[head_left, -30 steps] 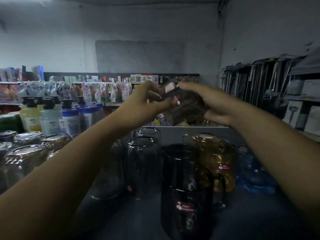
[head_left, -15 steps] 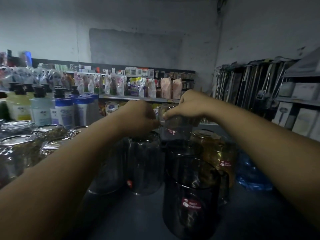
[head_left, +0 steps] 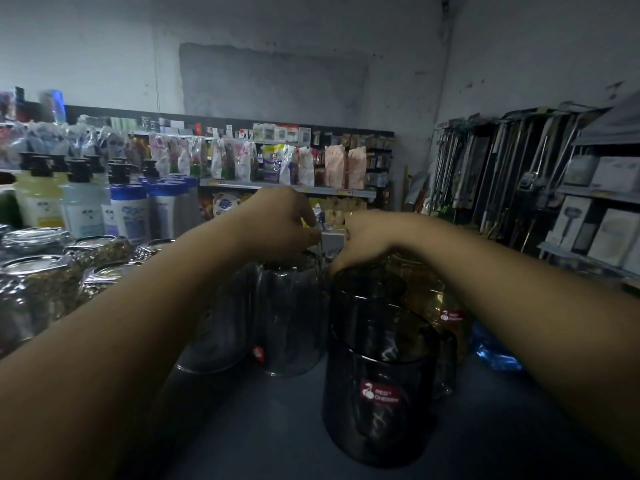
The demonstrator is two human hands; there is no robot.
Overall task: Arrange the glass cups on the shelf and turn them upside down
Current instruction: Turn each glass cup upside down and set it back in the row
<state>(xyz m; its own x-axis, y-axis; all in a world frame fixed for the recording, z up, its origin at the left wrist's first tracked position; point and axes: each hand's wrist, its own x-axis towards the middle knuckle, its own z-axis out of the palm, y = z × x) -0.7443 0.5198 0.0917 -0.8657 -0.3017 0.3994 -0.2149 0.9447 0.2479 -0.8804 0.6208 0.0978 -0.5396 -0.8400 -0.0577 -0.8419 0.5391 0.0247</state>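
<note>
Several glass cups stand upside down on the dark shelf [head_left: 263, 431]. The nearest is a smoky cup [head_left: 377, 393] with a red label. A second smoky cup [head_left: 291, 317] stands behind it to the left, and an amber cup [head_left: 440, 306] behind it to the right. My left hand [head_left: 280, 223] and my right hand [head_left: 363, 237] reach to the back row with fingers curled, low over the cups. Between them they hold a small clear glass cup [head_left: 328, 241]. Only a sliver of it shows.
Textured glass jars with shiny bases [head_left: 38, 289] crowd the left side. Pump bottles [head_left: 124, 209] stand behind them. A blue plastic wrap [head_left: 495, 351] lies at the right of the cups. Racks of boxes and tools [head_left: 540, 188] line the right wall.
Both hands have come down from chest height with the clear cup, turning it over and lowering it into the back row behind the smoky cups.
</note>
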